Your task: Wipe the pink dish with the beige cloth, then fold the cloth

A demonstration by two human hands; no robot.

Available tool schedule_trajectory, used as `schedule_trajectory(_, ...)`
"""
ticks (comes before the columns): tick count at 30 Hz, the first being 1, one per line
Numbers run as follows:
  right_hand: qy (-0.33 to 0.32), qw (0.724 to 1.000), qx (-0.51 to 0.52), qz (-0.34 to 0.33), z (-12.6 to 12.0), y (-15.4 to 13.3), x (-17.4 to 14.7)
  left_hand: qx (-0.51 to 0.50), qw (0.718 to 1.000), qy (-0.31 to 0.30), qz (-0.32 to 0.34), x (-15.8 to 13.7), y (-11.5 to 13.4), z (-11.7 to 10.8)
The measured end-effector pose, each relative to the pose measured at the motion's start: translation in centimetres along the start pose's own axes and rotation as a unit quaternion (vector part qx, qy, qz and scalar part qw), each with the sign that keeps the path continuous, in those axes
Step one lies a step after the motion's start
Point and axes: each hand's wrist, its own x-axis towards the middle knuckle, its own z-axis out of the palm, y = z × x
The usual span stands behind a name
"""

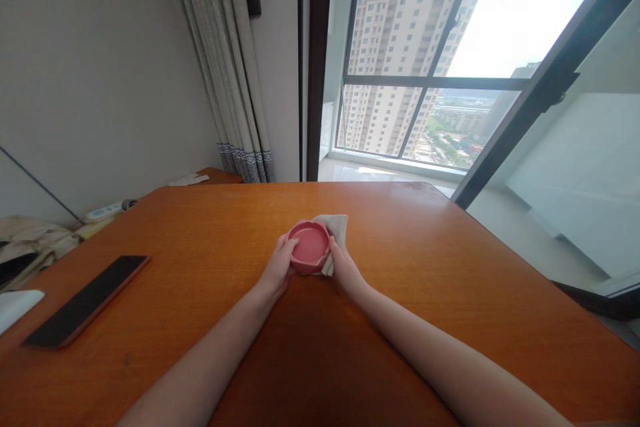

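Note:
A round pink dish [310, 245] with a wavy rim is held between my two hands above the table, its hollow side facing me. My left hand [278, 267] is closed around its left side, with the thumb over the rim. On the right, a pale grey-white cloth [339, 228] lies behind and against the dish. My right hand [347, 269] is closed on this cloth at the dish's right edge, thumb towards the rim. The fingers of both hands are mostly hidden beneath the dish and cloth.
The brown wooden table [425, 267] carries a long dark flat object [90, 300] at the left. Beyond its left edge lie a white power strip [104, 211] and crumpled fabric [35, 243]. A curtain [225, 67] and a large window stand behind.

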Motion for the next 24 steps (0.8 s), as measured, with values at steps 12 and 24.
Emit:
schedule_trajectory(12, -0.004, 0.999, -0.035, 0.001, -1.9, -0.1, 1.2, 0.002, 0.993, -0.072, -0.09, -0.4, 0.3, -0.1)
schedule_trajectory(24, -0.02, 0.999, -0.033, 0.012, -2.6, -0.2, 2.0, 0.002, 0.992, -0.107, -0.065, -0.5, 0.7, 0.0)
